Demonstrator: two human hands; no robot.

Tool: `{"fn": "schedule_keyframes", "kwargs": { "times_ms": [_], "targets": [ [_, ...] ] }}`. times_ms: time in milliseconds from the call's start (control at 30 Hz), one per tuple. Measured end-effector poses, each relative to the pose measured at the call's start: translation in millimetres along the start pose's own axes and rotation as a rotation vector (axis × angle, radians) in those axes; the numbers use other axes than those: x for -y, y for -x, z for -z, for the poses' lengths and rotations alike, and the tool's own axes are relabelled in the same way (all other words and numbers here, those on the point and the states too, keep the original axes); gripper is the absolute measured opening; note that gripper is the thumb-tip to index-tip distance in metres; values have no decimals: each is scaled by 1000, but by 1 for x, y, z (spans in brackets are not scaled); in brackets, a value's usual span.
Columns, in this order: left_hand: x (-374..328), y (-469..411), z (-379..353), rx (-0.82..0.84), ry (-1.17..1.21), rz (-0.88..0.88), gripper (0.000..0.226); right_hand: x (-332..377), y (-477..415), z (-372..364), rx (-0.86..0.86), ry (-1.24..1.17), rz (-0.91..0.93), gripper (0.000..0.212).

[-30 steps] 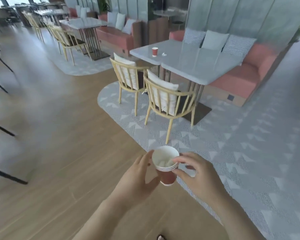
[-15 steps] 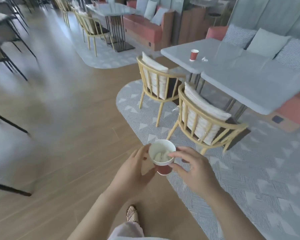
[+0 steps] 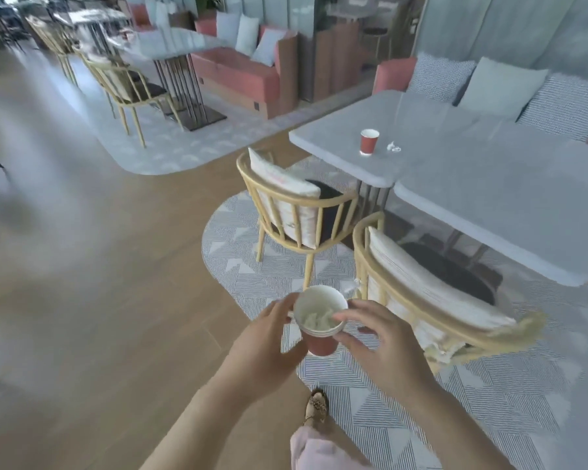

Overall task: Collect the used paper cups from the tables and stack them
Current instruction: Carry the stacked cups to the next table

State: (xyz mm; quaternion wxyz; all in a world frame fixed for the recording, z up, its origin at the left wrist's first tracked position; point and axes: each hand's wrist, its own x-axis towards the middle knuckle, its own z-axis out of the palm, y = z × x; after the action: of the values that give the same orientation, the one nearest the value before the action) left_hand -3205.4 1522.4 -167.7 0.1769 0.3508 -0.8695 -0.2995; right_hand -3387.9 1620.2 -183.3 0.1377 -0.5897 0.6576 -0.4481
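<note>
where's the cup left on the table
In the head view, upper right of centre: the cup stands upright near the left end of the grey table, just left of a white scrap, beyond the chair.

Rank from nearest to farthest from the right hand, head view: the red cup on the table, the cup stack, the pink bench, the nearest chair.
1. the cup stack, pinched in the fingers of the right hand.
2. the nearest chair, just beyond, to the right.
3. the red cup, on the table ahead.
4. the pink bench, far back left.
</note>
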Motion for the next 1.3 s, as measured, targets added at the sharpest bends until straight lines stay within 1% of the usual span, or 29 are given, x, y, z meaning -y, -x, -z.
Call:
{"fn": "schedule_keyframes", "kwargs": {
  "times_ms": [267, 500, 600, 667, 833, 933, 1067, 1133, 1300],
  "targets": [
    [41, -201, 30, 27, -34, -57, 67, -72, -180, 8, -81, 71, 3, 24],
    [73, -327, 34, 73, 11, -101, 60, -119, -284, 3, -104, 92, -63, 23],
    [92, -389, 33, 112, 27, -133, 59, -148, -330, -1, -138, 101, -116, 25],
    [106, -434, 32, 147, 42, -156, 59, -167, -363, -4, -153, 111, -144, 23],
    [128, -550, 35, 265, 68, -228, 56, -207, -440, -2, -232, 140, -233, 26],
    [127, -614, 30, 329, 43, -323, 51, -228, -478, 4, -300, 148, -288, 25],
    [126, -675, 12, 415, 22, -421, 52, -254, -510, 7, -416, 146, -363, 22],
    [126, -698, 1, 455, 28, -447, 52, -267, -519, 12, -441, 160, -402, 22],
    [118, -761, -34, 542, -11, -483, 63, -318, -540, 39, -466, 193, -494, 28]
  ]
}}
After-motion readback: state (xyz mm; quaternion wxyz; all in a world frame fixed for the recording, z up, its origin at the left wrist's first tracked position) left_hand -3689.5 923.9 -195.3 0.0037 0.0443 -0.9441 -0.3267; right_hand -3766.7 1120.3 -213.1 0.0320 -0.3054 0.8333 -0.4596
